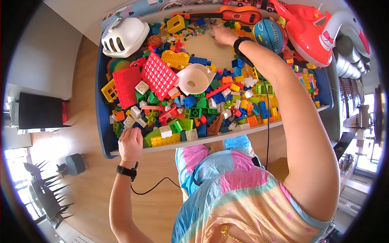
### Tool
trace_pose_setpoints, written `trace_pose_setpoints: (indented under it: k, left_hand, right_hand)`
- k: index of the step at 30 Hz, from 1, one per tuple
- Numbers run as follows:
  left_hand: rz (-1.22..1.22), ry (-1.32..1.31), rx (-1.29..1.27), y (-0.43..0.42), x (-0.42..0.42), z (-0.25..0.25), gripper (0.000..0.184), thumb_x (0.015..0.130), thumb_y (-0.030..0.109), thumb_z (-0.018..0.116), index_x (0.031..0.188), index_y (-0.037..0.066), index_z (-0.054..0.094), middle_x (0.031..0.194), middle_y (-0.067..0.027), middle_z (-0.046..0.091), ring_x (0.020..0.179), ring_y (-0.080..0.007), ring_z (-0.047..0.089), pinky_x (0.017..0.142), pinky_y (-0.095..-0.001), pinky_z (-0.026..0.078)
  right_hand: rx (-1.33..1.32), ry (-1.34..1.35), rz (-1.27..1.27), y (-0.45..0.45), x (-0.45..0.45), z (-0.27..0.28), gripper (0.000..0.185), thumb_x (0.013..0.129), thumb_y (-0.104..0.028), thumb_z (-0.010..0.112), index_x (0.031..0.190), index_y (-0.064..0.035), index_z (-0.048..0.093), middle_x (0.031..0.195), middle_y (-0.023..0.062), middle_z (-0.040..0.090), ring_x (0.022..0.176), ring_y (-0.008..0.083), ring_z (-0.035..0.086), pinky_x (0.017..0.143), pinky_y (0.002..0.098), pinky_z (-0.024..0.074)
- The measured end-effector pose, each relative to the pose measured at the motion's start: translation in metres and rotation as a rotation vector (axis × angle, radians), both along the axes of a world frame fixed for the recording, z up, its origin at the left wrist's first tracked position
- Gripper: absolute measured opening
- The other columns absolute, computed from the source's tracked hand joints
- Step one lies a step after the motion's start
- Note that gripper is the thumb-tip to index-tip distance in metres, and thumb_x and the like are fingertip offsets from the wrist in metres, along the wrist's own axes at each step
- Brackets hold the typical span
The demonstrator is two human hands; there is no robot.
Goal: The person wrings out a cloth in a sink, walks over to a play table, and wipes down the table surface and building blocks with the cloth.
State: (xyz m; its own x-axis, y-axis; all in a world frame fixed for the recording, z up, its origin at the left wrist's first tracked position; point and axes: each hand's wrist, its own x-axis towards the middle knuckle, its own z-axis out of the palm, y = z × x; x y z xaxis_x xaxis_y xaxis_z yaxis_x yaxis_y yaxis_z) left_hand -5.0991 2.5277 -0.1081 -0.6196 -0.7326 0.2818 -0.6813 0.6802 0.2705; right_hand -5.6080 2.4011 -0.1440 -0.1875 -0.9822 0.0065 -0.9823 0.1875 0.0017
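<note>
My right hand (224, 35) reaches to the back of a large blue-and-white play table (219, 137). Its fingers are curled down against the beige bottom (208, 50), beside small scattered bricks; anything between the fingertips is hidden. At the front left corner my left hand (130, 145) is closed at the white front rim, touching the heap of building bricks (196, 113). What it grips, if anything, cannot be made out. White bricks (129, 121) and a yellow brick (165, 140) lie close to it.
A white toy helmet (125, 37), red roof plates (159, 76), a white round piece (196, 79) and a blue ball (269, 35) sit among the bricks. An orange toy guitar (239, 15) and a red inflatable (306, 40) lie behind. A black cable (268, 121) hangs from my right wrist.
</note>
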Motion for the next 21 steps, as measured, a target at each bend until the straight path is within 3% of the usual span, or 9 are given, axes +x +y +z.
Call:
trace_pose_setpoints:
  k: [5, 8, 11, 13, 15, 16, 18, 20, 21]
  left_hand:
    - [0.007, 0.012, -0.014, 0.002, 0.000, 0.001, 0.007, 0.082, 0.006, 0.056, 0.076, 0.002, 0.054, 0.072, -0.0116, 0.056, 0.070, -0.0310, 0.056, 0.064, -0.0398, 0.047]
    - [-0.010, 0.012, -0.044, 0.002, 0.002, -0.003, 0.004, 0.082, 0.007, 0.056, 0.082, 0.003, 0.056, 0.076, -0.0118, 0.058, 0.073, -0.0312, 0.057, 0.067, -0.0404, 0.047]
    - [-0.018, 0.017, -0.134, 0.005, 0.001, -0.001, 0.009, 0.083, 0.008, 0.056, 0.090, 0.004, 0.056, 0.081, -0.0120, 0.059, 0.079, -0.0313, 0.057, 0.072, -0.0404, 0.047]
    - [-0.001, 0.039, -0.198, 0.006, 0.001, -0.001, 0.015, 0.083, 0.007, 0.056, 0.097, 0.005, 0.056, 0.085, -0.0119, 0.059, 0.084, -0.0310, 0.057, 0.076, -0.0407, 0.046]
    - [0.018, 0.102, -0.272, 0.014, -0.011, 0.010, 0.014, 0.082, 0.007, 0.056, 0.096, 0.006, 0.057, 0.086, -0.0118, 0.059, 0.085, -0.0306, 0.057, 0.078, -0.0407, 0.046]
    - [0.000, 0.201, -0.228, 0.025, -0.027, 0.028, 0.012, 0.081, 0.004, 0.057, 0.093, 0.005, 0.058, 0.086, -0.0110, 0.059, 0.084, -0.0303, 0.058, 0.078, -0.0400, 0.047]
    - [-0.054, 0.403, 0.115, 0.056, -0.061, 0.073, 0.011, 0.082, 0.003, 0.059, 0.094, 0.003, 0.060, 0.091, -0.0097, 0.062, 0.086, -0.0228, 0.061, 0.073, -0.0313, 0.048]
    - [-0.110, 0.826, 0.969, 0.079, -0.094, 0.105, 0.025, 0.090, 0.017, 0.059, 0.114, 0.008, 0.056, 0.101, -0.0045, 0.061, 0.095, -0.0154, 0.058, 0.082, -0.0287, 0.046]
    - [-0.104, 0.963, 1.190, 0.088, -0.110, 0.110, 0.033, 0.090, 0.023, 0.058, 0.119, 0.008, 0.052, 0.107, -0.0050, 0.059, 0.100, -0.0162, 0.056, 0.085, -0.0304, 0.045]
  right_hand:
    - [0.021, 0.009, 0.179, 0.027, 0.012, -0.010, 0.032, 0.079, -0.015, 0.055, 0.104, 0.0049, 0.056, 0.102, 0.0260, 0.060, 0.096, 0.0379, 0.060, 0.079, 0.0447, 0.0497]
    - [0.193, -0.108, 0.332, 0.037, 0.018, 0.013, 0.034, 0.078, -0.019, 0.057, 0.101, 0.0057, 0.057, 0.092, 0.0249, 0.063, 0.090, 0.0337, 0.062, 0.074, 0.0430, 0.0495]
    - [0.012, -0.740, 0.000, 0.069, 0.028, 0.060, 0.036, 0.080, -0.022, 0.060, 0.107, 0.0018, 0.053, 0.102, 0.0199, 0.059, 0.089, 0.0291, 0.060, 0.075, 0.0417, 0.0471]
    - [-0.266, -1.071, -0.065, 0.088, 0.023, 0.061, 0.028, 0.089, -0.021, 0.054, 0.108, -0.0002, 0.053, 0.094, 0.0095, 0.061, 0.079, 0.0182, 0.059, 0.068, 0.0334, 0.0491]
    - [-0.387, -1.753, -0.013, 0.135, 0.037, 0.086, 0.021, 0.088, -0.019, 0.053, 0.102, -0.0039, 0.056, 0.091, 0.0089, 0.062, 0.078, 0.0183, 0.061, 0.065, 0.0317, 0.0504]
    - [-0.451, -1.811, -0.072, 0.158, 0.045, 0.098, 0.019, 0.089, -0.017, 0.051, 0.104, -0.0060, 0.055, 0.093, 0.0069, 0.061, 0.080, 0.0167, 0.060, 0.067, 0.0318, 0.0514]
    - [-0.507, -1.966, -0.110, 0.197, 0.054, 0.100, 0.018, 0.092, -0.017, 0.051, 0.108, -0.0091, 0.051, 0.097, 0.0046, 0.060, 0.085, 0.0151, 0.060, 0.074, 0.0324, 0.0522]
    - [-0.543, -2.131, -0.149, 0.238, 0.086, 0.109, 0.021, 0.094, -0.023, 0.046, 0.107, -0.0078, 0.052, 0.099, 0.0049, 0.060, 0.089, 0.0159, 0.060, 0.079, 0.0321, 0.0512]
    - [-0.526, -2.242, -0.098, 0.255, 0.105, 0.110, 0.023, 0.095, -0.025, 0.044, 0.107, -0.0072, 0.052, 0.100, 0.0054, 0.060, 0.091, 0.0160, 0.060, 0.081, 0.0319, 0.0508]
